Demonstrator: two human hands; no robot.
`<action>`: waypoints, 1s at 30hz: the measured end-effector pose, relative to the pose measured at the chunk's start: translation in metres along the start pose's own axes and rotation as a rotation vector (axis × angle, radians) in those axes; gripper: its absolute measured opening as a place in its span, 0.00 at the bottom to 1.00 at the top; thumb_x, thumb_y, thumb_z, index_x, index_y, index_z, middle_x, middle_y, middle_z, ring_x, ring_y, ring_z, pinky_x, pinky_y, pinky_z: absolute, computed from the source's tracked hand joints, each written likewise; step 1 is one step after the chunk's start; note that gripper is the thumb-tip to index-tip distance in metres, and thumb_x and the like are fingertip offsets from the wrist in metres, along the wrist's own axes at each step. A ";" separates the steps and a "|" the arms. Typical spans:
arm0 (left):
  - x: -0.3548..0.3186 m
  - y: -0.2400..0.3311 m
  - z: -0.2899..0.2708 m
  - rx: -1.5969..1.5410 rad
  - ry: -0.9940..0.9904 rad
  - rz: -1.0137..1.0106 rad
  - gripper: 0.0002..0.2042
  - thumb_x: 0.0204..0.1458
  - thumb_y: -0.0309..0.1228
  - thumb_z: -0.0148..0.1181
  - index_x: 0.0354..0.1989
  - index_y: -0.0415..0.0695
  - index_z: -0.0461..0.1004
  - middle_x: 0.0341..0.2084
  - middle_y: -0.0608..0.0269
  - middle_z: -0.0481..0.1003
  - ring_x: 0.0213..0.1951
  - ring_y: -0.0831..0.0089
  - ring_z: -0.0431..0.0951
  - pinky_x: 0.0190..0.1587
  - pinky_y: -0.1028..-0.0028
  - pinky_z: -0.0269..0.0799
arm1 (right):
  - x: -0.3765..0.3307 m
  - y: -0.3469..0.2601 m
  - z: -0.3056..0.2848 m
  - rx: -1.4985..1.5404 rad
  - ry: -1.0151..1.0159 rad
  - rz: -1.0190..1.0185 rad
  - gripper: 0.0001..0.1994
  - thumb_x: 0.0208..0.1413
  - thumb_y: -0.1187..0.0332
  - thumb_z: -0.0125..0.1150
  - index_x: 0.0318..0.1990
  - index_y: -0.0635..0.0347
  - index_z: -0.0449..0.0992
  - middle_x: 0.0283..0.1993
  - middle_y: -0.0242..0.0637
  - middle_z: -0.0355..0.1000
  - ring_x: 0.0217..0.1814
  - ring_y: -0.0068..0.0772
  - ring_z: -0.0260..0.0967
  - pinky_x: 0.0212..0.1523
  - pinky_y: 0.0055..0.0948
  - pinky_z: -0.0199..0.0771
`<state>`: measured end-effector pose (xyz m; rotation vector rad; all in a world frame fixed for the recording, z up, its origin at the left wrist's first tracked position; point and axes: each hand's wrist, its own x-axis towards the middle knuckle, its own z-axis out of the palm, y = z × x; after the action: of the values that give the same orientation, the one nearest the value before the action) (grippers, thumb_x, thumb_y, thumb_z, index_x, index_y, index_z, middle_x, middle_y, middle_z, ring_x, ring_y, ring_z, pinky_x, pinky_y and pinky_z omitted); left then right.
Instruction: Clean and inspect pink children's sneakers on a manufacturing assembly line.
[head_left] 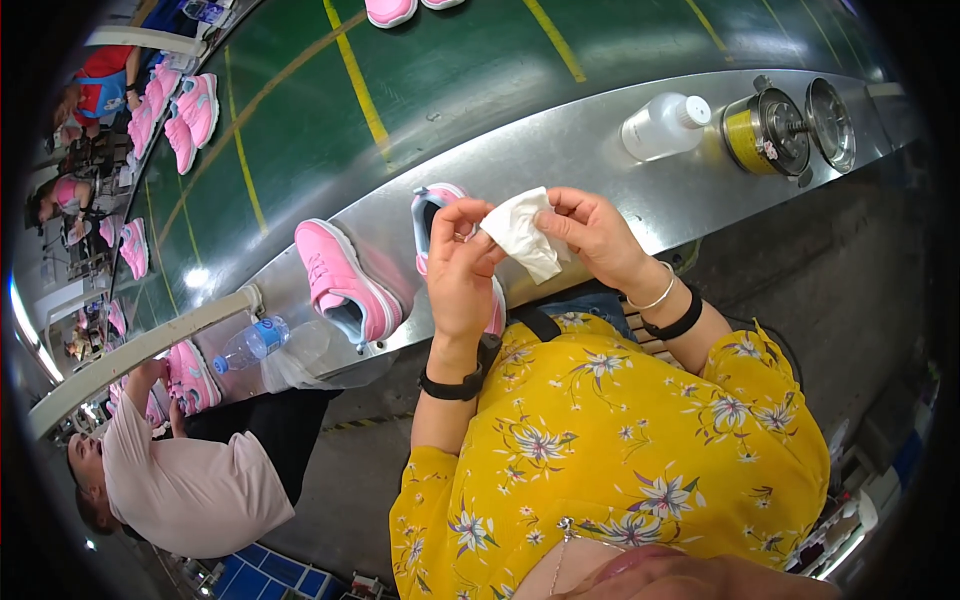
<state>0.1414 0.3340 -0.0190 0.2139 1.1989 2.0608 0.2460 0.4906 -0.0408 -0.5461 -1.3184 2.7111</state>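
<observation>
A crumpled white cloth (524,236) is stretched between my two hands above the metal ledge. My left hand (462,262) pinches its left edge. On the other side, my right hand (595,237) grips the upper right corner between thumb and fingers. Behind my left hand and wrist lies a pink shoe (421,232), mostly hidden, with its grey-blue lining showing. Another pink shoe (345,283) with a white sole rests on the ledge to the left, apart from my hands.
On the metal ledge (580,185) stand a white plastic bottle (665,126) and a metal pot (765,135) with its round lid. A water bottle (252,344) and clear plastic bag lie left. The green conveyor (450,80) carries pink shoes. A co-worker (200,480) handles shoes at left.
</observation>
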 end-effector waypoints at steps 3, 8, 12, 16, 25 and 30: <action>-0.001 0.000 0.004 -0.193 0.020 -0.179 0.24 0.55 0.22 0.55 0.61 0.39 0.61 0.53 0.54 0.71 0.56 0.63 0.74 0.55 0.64 0.72 | 0.002 0.001 -0.002 0.064 0.028 0.010 0.14 0.64 0.67 0.61 0.52 0.67 0.76 0.45 0.31 0.77 0.44 0.16 0.73 0.46 0.20 0.73; -0.003 -0.014 0.009 0.074 0.046 -0.206 0.26 0.56 0.18 0.51 0.65 0.39 0.58 0.54 0.49 0.73 0.55 0.62 0.76 0.56 0.64 0.73 | 0.003 0.001 -0.003 0.080 0.084 0.011 0.13 0.64 0.68 0.61 0.52 0.67 0.76 0.45 0.31 0.77 0.44 0.16 0.73 0.45 0.19 0.73; 0.001 -0.013 0.010 0.010 0.091 -0.173 0.26 0.55 0.16 0.50 0.65 0.39 0.58 0.51 0.50 0.74 0.54 0.63 0.77 0.55 0.66 0.74 | 0.004 0.004 -0.003 0.103 0.119 0.010 0.13 0.64 0.68 0.61 0.51 0.67 0.77 0.44 0.31 0.77 0.43 0.16 0.72 0.45 0.19 0.73; -0.001 -0.016 0.019 0.213 0.136 -0.061 0.26 0.56 0.15 0.50 0.64 0.39 0.57 0.42 0.56 0.75 0.45 0.73 0.77 0.49 0.72 0.75 | 0.005 0.005 -0.002 -0.025 0.138 -0.020 0.13 0.64 0.68 0.61 0.50 0.68 0.77 0.44 0.31 0.77 0.43 0.16 0.72 0.45 0.19 0.73; 0.002 -0.018 0.004 0.096 0.180 -0.138 0.21 0.58 0.20 0.57 0.60 0.36 0.62 0.34 0.62 0.76 0.36 0.78 0.76 0.41 0.78 0.74 | 0.006 0.006 -0.008 0.036 0.165 -0.015 0.13 0.64 0.69 0.61 0.52 0.68 0.76 0.45 0.33 0.78 0.44 0.17 0.73 0.46 0.19 0.74; 0.000 -0.023 0.013 0.324 0.167 -0.084 0.20 0.57 0.19 0.58 0.58 0.37 0.65 0.34 0.61 0.77 0.35 0.78 0.77 0.39 0.79 0.74 | 0.006 0.007 -0.006 0.016 0.151 -0.001 0.13 0.65 0.68 0.60 0.52 0.68 0.76 0.45 0.33 0.78 0.44 0.17 0.73 0.45 0.20 0.74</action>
<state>0.1597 0.3496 -0.0307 0.1426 1.6163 1.8315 0.2432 0.4918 -0.0509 -0.7326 -1.2580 2.6176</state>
